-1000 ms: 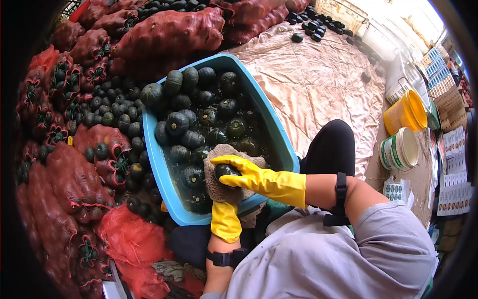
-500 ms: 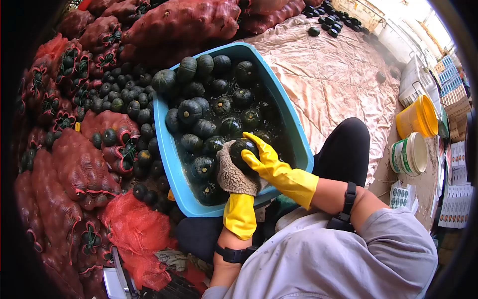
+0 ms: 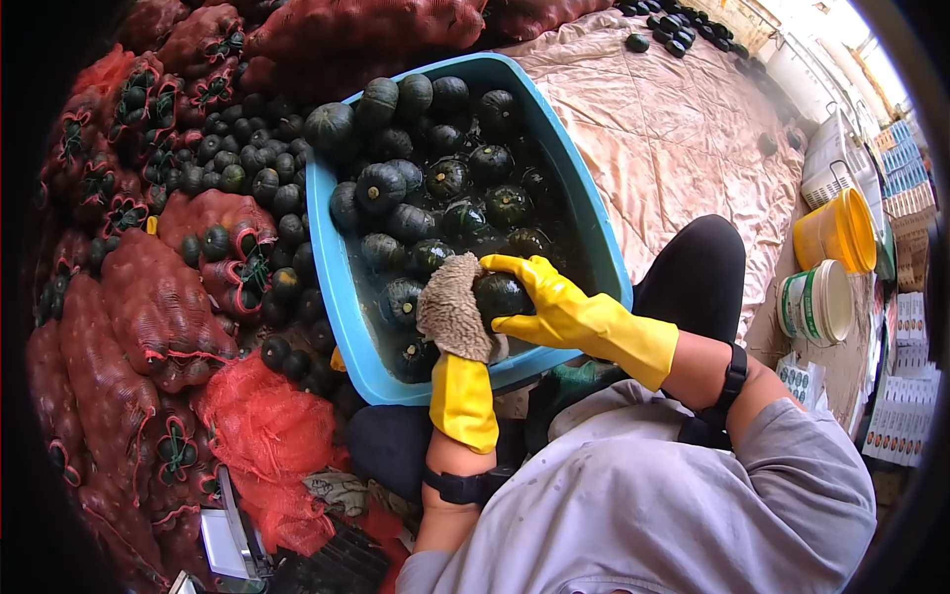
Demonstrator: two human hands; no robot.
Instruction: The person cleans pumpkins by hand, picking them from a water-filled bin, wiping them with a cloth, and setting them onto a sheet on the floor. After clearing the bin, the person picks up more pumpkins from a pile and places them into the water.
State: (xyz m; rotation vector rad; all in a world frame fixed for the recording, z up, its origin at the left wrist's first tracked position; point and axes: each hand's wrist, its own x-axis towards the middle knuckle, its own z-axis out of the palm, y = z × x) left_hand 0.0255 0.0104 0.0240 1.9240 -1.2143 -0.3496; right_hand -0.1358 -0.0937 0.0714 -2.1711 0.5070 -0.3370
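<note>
Red net sacks (image 3: 148, 317) of squash fill the left of the frame, with loose ones (image 3: 237, 168) piled in the upper left. Right of them a blue tub (image 3: 332, 287) holds wet squash. At its near edge, a brown cloth (image 3: 450, 317) drapes over the yellow-gloved left hand (image 3: 461, 381) and hides its fingers, so their grip cannot be told. The right hand (image 3: 554, 302) curls its fingers (image 3: 515, 265) around one squash (image 3: 498, 295), pressed against the cloth. A pink sheet (image 3: 673, 129) and two buckets (image 3: 836, 233) lie at the right.
</note>
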